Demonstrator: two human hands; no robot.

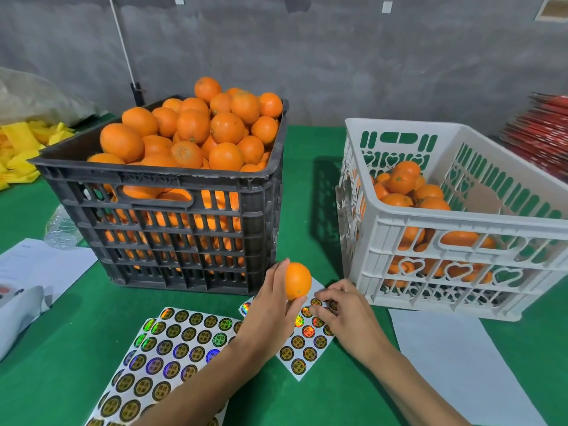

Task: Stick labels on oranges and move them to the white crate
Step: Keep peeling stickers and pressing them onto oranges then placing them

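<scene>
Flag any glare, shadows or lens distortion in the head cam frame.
Head view: rainbow glare on the holographic label sheets; black crate casts a slatted shadow on the green table toward the white crate; wide-angle bowing at edges; focus sharp centrally.

The table cover [307, 395] looks like soft green cloth, fuzzy and not shiny. The black crate [172, 222] is hard plastic, dull and a bit dusty. The white crate [461, 241] is smooth plastic too. The oranges [196, 130] have bumpy skin with a little shine. The round labels [172, 348] are very shiny, with rainbow colors, on smooth white paper. The yellow things [21, 149] at the back may be foam.
</scene>
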